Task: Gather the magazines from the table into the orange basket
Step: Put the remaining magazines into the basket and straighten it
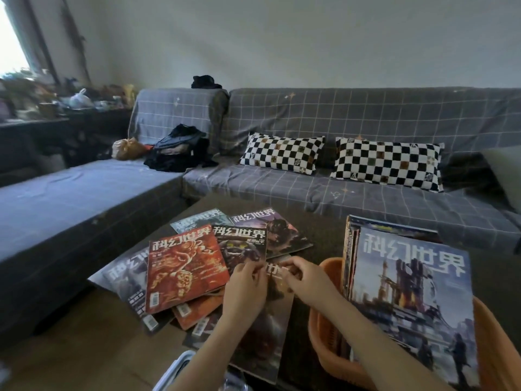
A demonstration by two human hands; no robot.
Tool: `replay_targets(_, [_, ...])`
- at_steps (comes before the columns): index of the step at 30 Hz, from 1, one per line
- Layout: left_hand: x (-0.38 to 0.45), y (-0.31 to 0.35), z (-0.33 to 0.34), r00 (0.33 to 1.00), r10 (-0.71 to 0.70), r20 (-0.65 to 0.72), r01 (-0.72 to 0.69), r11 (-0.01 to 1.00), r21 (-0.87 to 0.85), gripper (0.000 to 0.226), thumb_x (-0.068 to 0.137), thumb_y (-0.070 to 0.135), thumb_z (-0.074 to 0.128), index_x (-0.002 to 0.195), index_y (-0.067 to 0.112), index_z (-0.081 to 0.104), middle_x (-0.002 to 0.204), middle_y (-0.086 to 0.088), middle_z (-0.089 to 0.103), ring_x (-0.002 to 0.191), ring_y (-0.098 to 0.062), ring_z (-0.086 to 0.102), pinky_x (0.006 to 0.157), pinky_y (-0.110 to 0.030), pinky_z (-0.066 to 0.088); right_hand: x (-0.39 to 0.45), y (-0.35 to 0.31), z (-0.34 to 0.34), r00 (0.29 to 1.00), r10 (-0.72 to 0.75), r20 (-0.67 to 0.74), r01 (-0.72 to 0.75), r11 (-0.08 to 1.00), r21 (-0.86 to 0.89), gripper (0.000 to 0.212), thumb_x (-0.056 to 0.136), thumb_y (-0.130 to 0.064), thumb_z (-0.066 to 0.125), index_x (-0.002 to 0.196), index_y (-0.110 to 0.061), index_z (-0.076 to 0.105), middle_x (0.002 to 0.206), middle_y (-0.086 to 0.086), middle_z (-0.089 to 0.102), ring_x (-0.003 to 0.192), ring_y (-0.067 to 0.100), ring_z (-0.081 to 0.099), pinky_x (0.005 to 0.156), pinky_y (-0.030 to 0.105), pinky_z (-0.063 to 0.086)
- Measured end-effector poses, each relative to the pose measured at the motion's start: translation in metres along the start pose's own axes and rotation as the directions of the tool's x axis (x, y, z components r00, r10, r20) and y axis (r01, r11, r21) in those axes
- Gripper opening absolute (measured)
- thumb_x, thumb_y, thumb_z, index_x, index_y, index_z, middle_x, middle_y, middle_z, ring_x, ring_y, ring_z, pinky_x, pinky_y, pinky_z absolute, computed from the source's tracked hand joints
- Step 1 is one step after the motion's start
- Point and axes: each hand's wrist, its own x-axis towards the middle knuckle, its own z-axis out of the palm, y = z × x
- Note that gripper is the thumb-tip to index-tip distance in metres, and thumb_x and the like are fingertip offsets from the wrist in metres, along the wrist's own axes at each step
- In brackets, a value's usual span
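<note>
Now both hands meet over a dark magazine (265,334) lying on the table (318,238): the left hand (245,286) and right hand (304,280) each pinch its far edge with curled fingers. More magazines (186,266) lie fanned out to the left. Several magazines (408,294) stand upright in the orange basket (329,342) at right.

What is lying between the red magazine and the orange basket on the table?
In the head view, a dark magazine lies between the red magazine and the basket, with both hands at its top edge.
</note>
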Motion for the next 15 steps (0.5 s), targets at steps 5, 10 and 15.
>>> replay_targets(5, [0.017,-0.035,-0.009,0.989,-0.141,-0.055,0.146,0.985,0.095,0.029,0.096,0.032,0.047,0.118,0.019,0.060,0.119,-0.002,0.059,0.110,-0.023,0.054,0.097,-0.041,0.040,0.048,-0.008,0.032,0.964,0.214,0.156,-0.191,0.970,-0.151,0.044,0.087,-0.048,0.054,0.121,-0.021,0.055,0.117,0.000,0.061,0.104,0.017,0.058,0.086,0.031,0.048])
replay_targets(10, [0.029,-0.062,-0.011,0.965,-0.257,-0.054,0.263,0.950,0.169,0.039,0.099,0.032,0.041,0.134,0.016,0.048,0.141,-0.003,0.048,0.135,-0.020,0.037,0.118,-0.044,0.011,0.083,-0.009,0.055,0.895,0.391,0.216,-0.382,0.920,-0.083,0.027,0.088,-0.043,0.055,0.081,-0.017,0.059,0.101,0.007,0.063,0.100,0.026,0.062,0.067,0.026,0.043])
replay_targets(15, [0.028,-0.075,-0.008,0.971,-0.233,-0.051,0.238,0.964,0.121,0.047,0.100,0.029,0.040,0.144,0.015,0.038,0.152,-0.002,0.037,0.144,-0.014,0.023,0.120,-0.034,0.003,0.107,-0.013,0.072,0.836,0.517,0.185,-0.549,0.794,0.262,0.041,0.084,-0.025,0.067,0.116,-0.004,0.054,0.113,0.009,0.058,0.099,0.023,0.055,0.083,0.034,0.049])
